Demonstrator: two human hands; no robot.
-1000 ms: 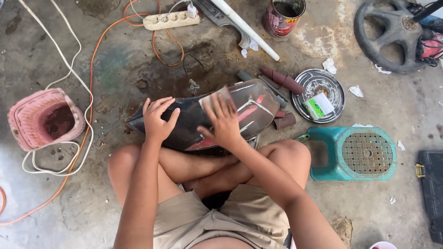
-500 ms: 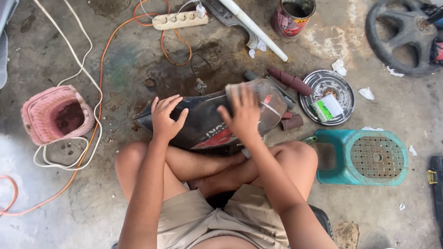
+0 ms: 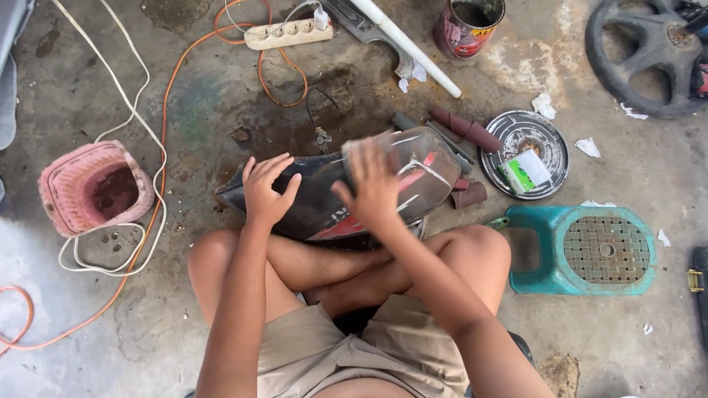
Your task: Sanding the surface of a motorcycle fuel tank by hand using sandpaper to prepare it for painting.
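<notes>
Stained, dusty concrete floor (image 3: 184, 110) serves as the workplace, and the person sits cross-legged on it with a black motorcycle body panel (image 3: 324, 195) resting across the shins and the ground in front of the knees. The left hand (image 3: 267, 190) lies flat on the panel's left part, fingers spread, pressing it steady rather than closing on it. The right hand (image 3: 372, 184) is blurred with motion over the panel's right half; its grip looks flat and loose, and I cannot tell whether a piece of abrasive sheet sits under the palm. The right end of the panel appears dull and greyish while the left stays dark and glossy, so the rubbing seems, in my judgement, partly done with much surface left. Rolled brown abrasive sheets (image 3: 466, 130) lie just beyond the panel, beside a round metal lid (image 3: 525, 138) carrying a small green-and-white packet (image 3: 525, 171). A teal plastic stool (image 3: 590, 250) stands near the right knee, a pink basket (image 3: 96, 188) well to the left, and a power strip (image 3: 286, 33) farther off.
</notes>
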